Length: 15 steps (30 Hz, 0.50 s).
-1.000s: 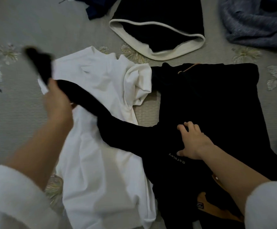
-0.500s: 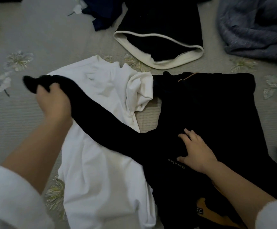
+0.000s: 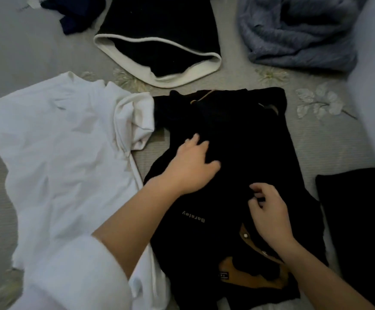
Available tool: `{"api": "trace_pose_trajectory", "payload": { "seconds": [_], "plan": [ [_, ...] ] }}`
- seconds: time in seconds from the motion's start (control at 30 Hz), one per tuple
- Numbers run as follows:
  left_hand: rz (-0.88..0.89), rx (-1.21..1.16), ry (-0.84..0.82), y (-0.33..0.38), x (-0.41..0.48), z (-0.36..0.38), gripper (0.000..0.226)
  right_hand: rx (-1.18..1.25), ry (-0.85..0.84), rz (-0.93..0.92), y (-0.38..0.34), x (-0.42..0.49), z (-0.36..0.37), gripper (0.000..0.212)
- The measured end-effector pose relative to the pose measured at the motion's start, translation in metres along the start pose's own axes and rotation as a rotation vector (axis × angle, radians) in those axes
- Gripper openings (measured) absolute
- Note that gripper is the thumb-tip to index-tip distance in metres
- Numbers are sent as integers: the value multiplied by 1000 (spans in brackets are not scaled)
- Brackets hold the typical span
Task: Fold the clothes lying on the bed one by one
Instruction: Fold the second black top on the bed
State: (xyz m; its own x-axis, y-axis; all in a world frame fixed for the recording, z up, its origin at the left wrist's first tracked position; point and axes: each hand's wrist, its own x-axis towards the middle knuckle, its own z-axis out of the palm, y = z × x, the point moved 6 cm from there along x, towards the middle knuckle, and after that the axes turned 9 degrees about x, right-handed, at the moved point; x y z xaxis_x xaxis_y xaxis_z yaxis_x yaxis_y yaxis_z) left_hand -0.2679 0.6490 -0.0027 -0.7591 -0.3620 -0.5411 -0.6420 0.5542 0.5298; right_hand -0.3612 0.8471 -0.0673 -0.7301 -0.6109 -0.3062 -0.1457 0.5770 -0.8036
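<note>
Fingers of left hand spread, pressing flat on black garment, which lies on the bed beside white shirt. Right hand half curled at the cloth; grip cannot be told. Print reads "Barsley", upside down. Tan patch text illegible.

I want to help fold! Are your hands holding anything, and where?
The left hand rests flat on the black top, holding nothing. The right hand curls its fingers over the top's middle; whether they pinch cloth is unclear.
</note>
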Motion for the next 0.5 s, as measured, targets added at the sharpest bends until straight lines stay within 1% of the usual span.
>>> {"api": "trace_pose_trajectory", "payload": {
  "seconds": [0.03,0.1,0.17,0.2,0.27,0.33,0.37,0.43,0.5],
  "plan": [
    [-72,78,-3,-27,-9,14,70,62,1,34,2,4,-6,22],
    [-212,236,13,-74,-33,42,79,110,-8,72,5,12,-14,17],
    [-312,316,107,-100,-56,61,89,140,-25,139,6,24,-12,14],
    [-342,306,170,-106,-64,66,91,151,-27,180,6,31,-9,13],
    [-349,198,312,-111,-72,68,86,243,-45,300,8,45,0,14],
    [-293,97,438,-111,-72,65,81,408,-91,442,5,58,15,18],
    [-263,55,463,-109,-71,63,80,477,-107,490,1,64,23,20],
    [-229,-16,457,-104,-68,62,82,565,-111,534,-9,76,35,27],
    [-228,-25,423,-102,-69,61,83,607,-107,570,-19,86,46,41]
  ]
}}
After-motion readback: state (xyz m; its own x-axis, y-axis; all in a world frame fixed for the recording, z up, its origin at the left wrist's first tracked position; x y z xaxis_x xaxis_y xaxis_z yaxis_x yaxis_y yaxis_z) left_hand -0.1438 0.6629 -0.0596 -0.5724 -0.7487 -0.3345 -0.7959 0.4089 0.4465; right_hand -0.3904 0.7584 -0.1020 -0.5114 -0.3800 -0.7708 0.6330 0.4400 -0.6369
